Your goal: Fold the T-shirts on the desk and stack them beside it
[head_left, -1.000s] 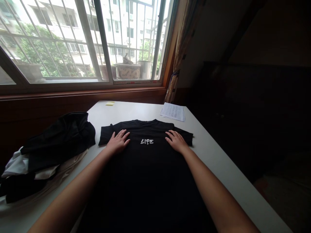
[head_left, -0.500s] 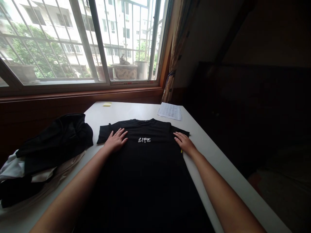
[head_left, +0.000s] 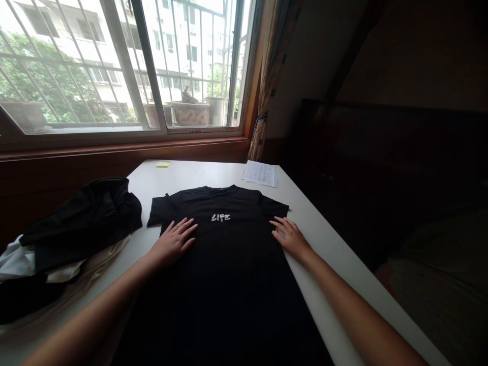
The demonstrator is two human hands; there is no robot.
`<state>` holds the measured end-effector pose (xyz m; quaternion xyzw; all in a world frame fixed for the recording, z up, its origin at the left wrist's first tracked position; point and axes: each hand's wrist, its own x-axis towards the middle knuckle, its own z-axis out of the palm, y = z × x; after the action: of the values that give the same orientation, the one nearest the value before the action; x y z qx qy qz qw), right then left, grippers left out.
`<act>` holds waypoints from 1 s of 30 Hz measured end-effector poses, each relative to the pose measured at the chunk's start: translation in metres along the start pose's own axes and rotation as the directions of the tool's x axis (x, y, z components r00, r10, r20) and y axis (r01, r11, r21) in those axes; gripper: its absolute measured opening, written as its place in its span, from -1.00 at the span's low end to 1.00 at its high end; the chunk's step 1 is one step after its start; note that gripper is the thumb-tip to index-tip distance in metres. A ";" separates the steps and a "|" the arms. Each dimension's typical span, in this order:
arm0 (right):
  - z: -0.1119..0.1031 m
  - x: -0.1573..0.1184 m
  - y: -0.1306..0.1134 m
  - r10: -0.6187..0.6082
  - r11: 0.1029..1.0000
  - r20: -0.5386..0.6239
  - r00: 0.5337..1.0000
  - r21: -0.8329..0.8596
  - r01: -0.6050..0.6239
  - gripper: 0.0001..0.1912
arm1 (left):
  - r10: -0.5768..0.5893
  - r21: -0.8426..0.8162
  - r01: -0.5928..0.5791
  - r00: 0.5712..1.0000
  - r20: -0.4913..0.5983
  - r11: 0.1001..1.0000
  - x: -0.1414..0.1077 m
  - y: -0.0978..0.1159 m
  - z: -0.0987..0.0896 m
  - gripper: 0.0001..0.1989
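A black T-shirt (head_left: pixel 229 269) with a small white print on its chest lies spread flat, its collar toward the window and its sleeves out to both sides. My left hand (head_left: pixel 173 240) rests palm down on the shirt's left side below the sleeve, fingers stretched and apart. On the opposite edge, my right hand (head_left: pixel 290 236) lies open below the right sleeve, with its fingertips on the fabric. The shirt's lower part fades into dark shadow at the bottom of the view.
The shirt lies on a white table (head_left: pixel 328 254). A heap of black, white and beige clothes (head_left: pixel 84 218) is at the left. Paper sheets (head_left: pixel 260 174) and a yellow sticky pad (head_left: pixel 163 164) lie near the far edge. A barred window and curtain (head_left: pixel 259 122) stand beyond.
Both hands have slid a little down the shirt from the sleeves toward me, staying open. The right sleeve looks flatter. The whole view has shifted slightly.
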<state>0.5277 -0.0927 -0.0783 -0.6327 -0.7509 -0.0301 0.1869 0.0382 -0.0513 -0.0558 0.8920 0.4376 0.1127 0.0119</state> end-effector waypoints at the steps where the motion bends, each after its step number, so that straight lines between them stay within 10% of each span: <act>1: 0.001 0.002 0.001 0.004 1.000 0.008 1.000 -0.008 -0.003 -0.51 | -0.016 0.005 0.016 1.000 0.024 1.000 -0.002 0.002 0.000 -0.44; 21: 0.014 0.063 0.017 0.069 0.998 0.052 0.996 0.005 -0.070 -0.50 | -0.075 -0.005 0.076 0.993 0.096 0.997 0.055 -0.032 -0.004 -0.45; 30: -0.019 0.002 -0.013 -0.085 0.980 -0.137 0.987 0.167 0.107 -0.65 | -0.102 -0.224 0.045 0.964 -0.247 0.974 -0.030 -0.020 -0.029 -0.59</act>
<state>0.5199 -0.0988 -0.0580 -0.5737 -0.7666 -0.0145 0.2881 -0.0007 -0.0646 -0.0355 0.8463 0.4536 0.2735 0.0562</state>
